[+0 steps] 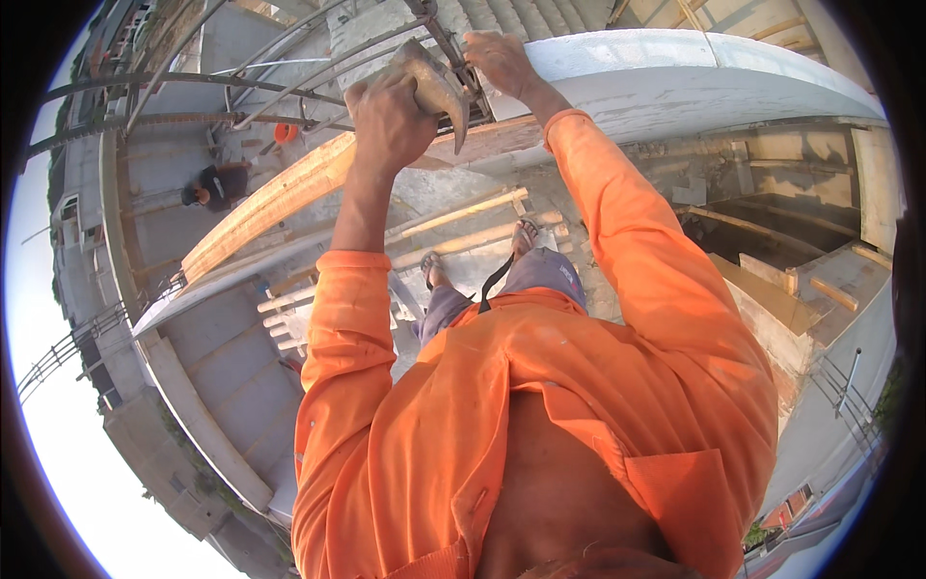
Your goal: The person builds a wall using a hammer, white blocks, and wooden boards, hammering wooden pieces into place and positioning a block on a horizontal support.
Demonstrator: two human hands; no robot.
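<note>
My left hand (388,121) is raised in front of me, its fingers wrapped round a claw hammer (434,92). The curved, worn metal head of the hammer juts out to the right of my fist, one tapering end pointing down. Close by on the right, my right hand (497,63) has its fingers curled beside an upright cage of steel rebar (451,43), at the near end of a pale wall's top edge (617,56); what lies within those fingers is hidden. A long wooden board (275,205) runs from under my left wrist toward the lower left.
Thin rebar rods (193,121) stretch across the upper left. Far below on that side, another person (220,186) is near an orange bucket (285,132). Loose timbers (463,214) lie around my feet. To the right, a boarded recess (781,227) drops beside the wall.
</note>
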